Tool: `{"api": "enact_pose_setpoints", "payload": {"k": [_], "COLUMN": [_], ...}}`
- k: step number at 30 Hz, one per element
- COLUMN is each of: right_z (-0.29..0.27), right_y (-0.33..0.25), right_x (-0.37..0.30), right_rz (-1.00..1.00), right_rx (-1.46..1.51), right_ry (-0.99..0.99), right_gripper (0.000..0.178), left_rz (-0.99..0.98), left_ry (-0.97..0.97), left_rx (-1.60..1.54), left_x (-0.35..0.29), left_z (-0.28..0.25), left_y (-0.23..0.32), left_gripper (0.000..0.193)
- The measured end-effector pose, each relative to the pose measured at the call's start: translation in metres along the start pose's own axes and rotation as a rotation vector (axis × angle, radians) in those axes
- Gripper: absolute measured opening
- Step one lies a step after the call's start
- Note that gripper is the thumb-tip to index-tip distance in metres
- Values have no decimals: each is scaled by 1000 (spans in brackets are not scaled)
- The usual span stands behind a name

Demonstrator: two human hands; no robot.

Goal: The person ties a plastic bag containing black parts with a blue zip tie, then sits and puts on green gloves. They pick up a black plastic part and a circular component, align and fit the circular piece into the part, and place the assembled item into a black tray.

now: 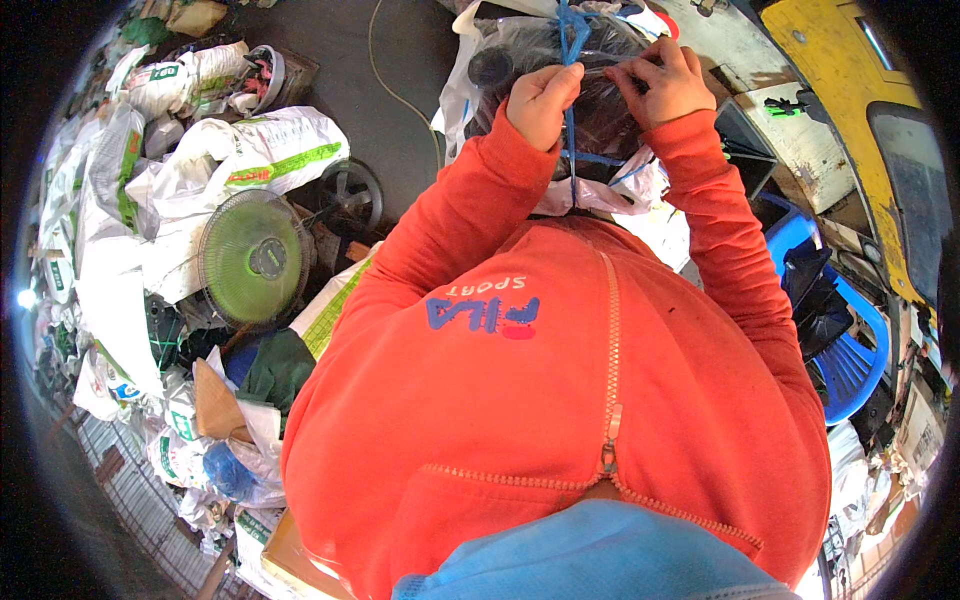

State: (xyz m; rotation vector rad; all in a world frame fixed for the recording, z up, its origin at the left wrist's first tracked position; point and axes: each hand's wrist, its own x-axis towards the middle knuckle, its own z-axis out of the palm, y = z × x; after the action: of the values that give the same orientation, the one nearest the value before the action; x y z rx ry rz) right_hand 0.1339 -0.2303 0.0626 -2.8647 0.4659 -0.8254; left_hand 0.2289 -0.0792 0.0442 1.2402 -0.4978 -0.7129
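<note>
Directly in front of my body is a bulky bundle [604, 122] of dark stuff wrapped in clear and white plastic. Blue twine [573, 38] runs down its middle and bunches at a knot near the top. My left hand [543, 106] is closed on the twine, thumb pressed against the bent fingers. To its right, my right hand [672, 86] is held over the bundle with curled fingers drawn together at its surface; whatever lies between those fingertips is too small to tell. Orange-red sleeves cover both my arms.
Left of me stand a green round fan [256, 258], a black wheel [350, 195] and heaped white sacks [285, 148]. At the right are a blue plastic chair [858, 350] and a yellow panel with a window [835, 60]. A thin hose [385, 85] crosses the dark floor.
</note>
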Motion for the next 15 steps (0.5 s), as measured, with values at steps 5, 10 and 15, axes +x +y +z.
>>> {"api": "enact_pose_setpoints", "payload": {"k": [5,10,15], "right_z": [7,-14,-47], "right_y": [2,5,-10], "right_x": [9,19,18], "right_rz": [7,43,-326], "right_rx": [11,78,-215], "right_ry": [-65,-31,124], "right_gripper": [21,47,58], "left_rz": [405,763,830], "left_ry": [-131,-225,-194], "left_rx": [543,786,803], "left_x": [6,23,25], "left_z": [-3,6,6], "left_y": [0,-3,-6], "left_gripper": [31,33,28]}}
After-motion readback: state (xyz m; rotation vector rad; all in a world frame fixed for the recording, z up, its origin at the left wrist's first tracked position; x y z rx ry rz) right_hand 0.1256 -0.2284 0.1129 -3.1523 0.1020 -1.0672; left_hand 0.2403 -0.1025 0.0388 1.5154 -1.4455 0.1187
